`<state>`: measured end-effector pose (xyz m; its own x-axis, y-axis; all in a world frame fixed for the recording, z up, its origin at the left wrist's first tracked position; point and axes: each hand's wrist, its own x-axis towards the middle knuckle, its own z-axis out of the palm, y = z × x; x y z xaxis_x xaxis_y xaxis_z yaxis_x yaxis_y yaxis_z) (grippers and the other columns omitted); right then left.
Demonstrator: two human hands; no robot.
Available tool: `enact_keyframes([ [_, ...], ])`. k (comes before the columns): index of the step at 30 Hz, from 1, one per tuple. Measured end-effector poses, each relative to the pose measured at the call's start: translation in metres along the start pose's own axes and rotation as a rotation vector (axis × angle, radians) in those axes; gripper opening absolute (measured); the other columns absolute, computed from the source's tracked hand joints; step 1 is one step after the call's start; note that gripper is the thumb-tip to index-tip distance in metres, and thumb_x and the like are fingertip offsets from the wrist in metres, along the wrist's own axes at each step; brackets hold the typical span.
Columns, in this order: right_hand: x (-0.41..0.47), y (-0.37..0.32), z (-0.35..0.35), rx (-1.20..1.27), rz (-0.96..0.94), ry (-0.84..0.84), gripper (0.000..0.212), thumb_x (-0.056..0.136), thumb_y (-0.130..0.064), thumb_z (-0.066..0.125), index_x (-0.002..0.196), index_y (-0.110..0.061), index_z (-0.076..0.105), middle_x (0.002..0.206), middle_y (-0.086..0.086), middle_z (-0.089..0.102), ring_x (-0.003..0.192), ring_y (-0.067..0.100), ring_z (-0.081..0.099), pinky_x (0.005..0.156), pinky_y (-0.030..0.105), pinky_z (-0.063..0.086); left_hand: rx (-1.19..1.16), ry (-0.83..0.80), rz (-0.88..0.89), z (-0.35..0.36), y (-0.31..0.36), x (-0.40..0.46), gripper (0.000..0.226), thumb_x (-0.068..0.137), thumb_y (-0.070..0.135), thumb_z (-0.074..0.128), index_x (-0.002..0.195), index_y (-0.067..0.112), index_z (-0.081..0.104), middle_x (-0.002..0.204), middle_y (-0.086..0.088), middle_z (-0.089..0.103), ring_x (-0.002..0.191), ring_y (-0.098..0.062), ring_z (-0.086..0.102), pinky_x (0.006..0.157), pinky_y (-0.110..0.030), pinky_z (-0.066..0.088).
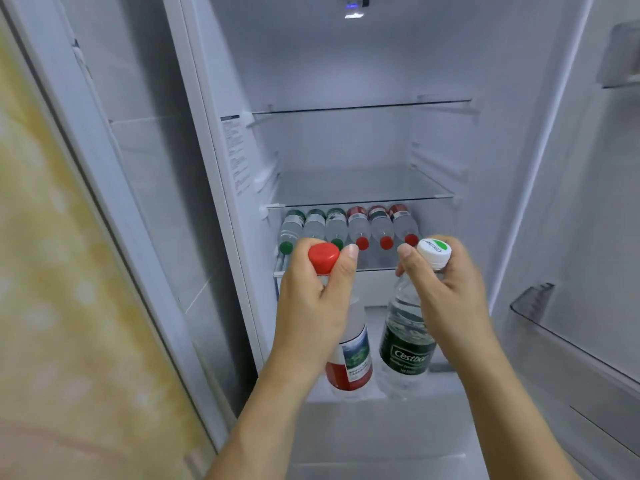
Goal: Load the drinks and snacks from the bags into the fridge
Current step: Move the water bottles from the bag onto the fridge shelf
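Note:
My left hand (311,303) grips the neck of a red-capped water bottle with a red label (349,362). In my right hand (446,292) is the neck of a white-capped bottle with a dark green label (405,344). Both bottles hang upright in front of the open fridge, just below its lowest glass shelf (374,266). On that shelf several water bottles (349,226) lie in a row, caps toward me: green caps on the left, red caps on the right.
Two bare glass shelves (363,199) sit higher in the fridge. The open door at right carries a clear door bin (533,306). A grey panel and a yellow-patterned wall (52,271) stand at left. No bags are in view.

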<state>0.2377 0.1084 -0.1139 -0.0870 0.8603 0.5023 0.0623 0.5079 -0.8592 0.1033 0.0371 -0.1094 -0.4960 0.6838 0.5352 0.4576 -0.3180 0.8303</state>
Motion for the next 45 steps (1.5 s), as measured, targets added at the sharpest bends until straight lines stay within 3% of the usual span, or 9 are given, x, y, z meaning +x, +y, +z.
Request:
enact_keyframes([
  [9,0.059,0.036,0.062,0.074,0.049,0.119,0.020,0.087,-0.038,0.068,0.084,-0.022,0.057,0.086,0.010,0.069,0.083,0.031,0.065,0.070,0.038,0.052,-0.227,0.054,-0.385,-0.010,-0.057,0.083,0.012,0.094,0.035,0.064,0.095,0.029,0.054,0.087,0.004,0.058,0.079,-0.012,0.054,0.069,-0.027,0.042],
  [15,0.095,0.064,0.084,0.062,0.031,0.137,0.034,0.098,-0.029,0.056,0.066,-0.018,0.054,0.054,-0.003,0.060,0.057,0.019,0.060,0.062,0.030,0.049,-0.349,0.150,-0.445,0.007,-0.088,0.124,0.016,0.089,0.027,0.073,0.090,0.025,0.057,0.084,-0.001,0.058,0.082,-0.022,0.056,0.082,-0.042,0.050],
  [20,0.127,0.082,0.097,0.168,-0.041,0.193,0.039,0.100,-0.024,0.053,0.066,-0.006,0.052,0.058,0.007,0.057,0.055,0.014,0.057,0.060,0.017,0.045,-0.317,0.288,-0.330,0.021,-0.102,0.148,0.017,0.090,0.022,0.072,0.085,0.027,0.056,0.073,0.009,0.057,0.073,-0.013,0.055,0.079,-0.036,0.048],
  [24,0.156,0.091,0.101,0.309,-0.148,0.278,0.037,0.100,-0.020,0.054,0.065,-0.011,0.051,0.057,0.010,0.052,0.057,0.033,0.057,0.058,0.027,0.047,-0.317,0.401,-0.229,0.028,-0.113,0.162,0.014,0.082,0.031,0.073,0.083,0.031,0.059,0.072,0.011,0.061,0.074,-0.015,0.058,0.082,-0.043,0.051],
  [28,0.170,0.100,0.109,0.383,-0.257,0.338,0.034,0.100,-0.016,0.052,0.066,-0.021,0.051,0.056,0.004,0.053,0.052,0.023,0.056,0.060,0.026,0.047,-0.275,0.487,-0.100,0.034,-0.118,0.163,0.010,0.082,0.038,0.068,0.080,0.043,0.059,0.078,0.015,0.062,0.077,-0.011,0.059,0.084,-0.040,0.051],
  [33,0.177,0.110,0.121,0.496,-0.340,0.353,0.028,0.098,-0.013,0.051,0.071,-0.018,0.052,0.056,0.010,0.053,0.050,0.024,0.057,0.060,0.029,0.048,-0.209,0.592,0.027,0.037,-0.123,0.170,0.010,0.088,0.032,0.063,0.093,0.029,0.054,0.090,0.007,0.062,0.085,-0.013,0.061,0.085,-0.037,0.052],
  [37,0.180,0.112,0.131,0.564,-0.447,0.323,0.025,0.096,-0.012,0.049,0.073,-0.020,0.053,0.056,0.003,0.054,0.051,0.026,0.057,0.060,0.033,0.048,-0.165,0.625,0.190,0.046,-0.133,0.174,0.010,0.094,0.021,0.059,0.098,0.022,0.051,0.094,0.005,0.060,0.086,-0.007,0.060,0.082,-0.021,0.047],
  [42,0.190,0.115,0.143,0.467,-0.566,0.245,0.024,0.090,-0.009,0.043,0.069,-0.012,0.054,0.060,0.002,0.054,0.054,0.029,0.058,0.053,0.044,0.047,-0.109,0.602,0.298,0.054,-0.160,0.181,0.015,0.094,0.021,0.058,0.106,0.024,0.050,0.105,-0.003,0.056,0.097,-0.016,0.058,0.088,-0.028,0.045],
  [45,0.194,0.115,0.144,0.448,-0.621,0.212,0.023,0.089,-0.010,0.042,0.070,-0.008,0.054,0.059,0.002,0.054,0.054,0.030,0.058,0.051,0.044,0.045,-0.067,0.556,0.363,0.056,-0.164,0.178,0.020,0.093,0.017,0.057,0.108,0.027,0.048,0.106,0.004,0.054,0.099,-0.011,0.056,0.088,-0.023,0.043],
])
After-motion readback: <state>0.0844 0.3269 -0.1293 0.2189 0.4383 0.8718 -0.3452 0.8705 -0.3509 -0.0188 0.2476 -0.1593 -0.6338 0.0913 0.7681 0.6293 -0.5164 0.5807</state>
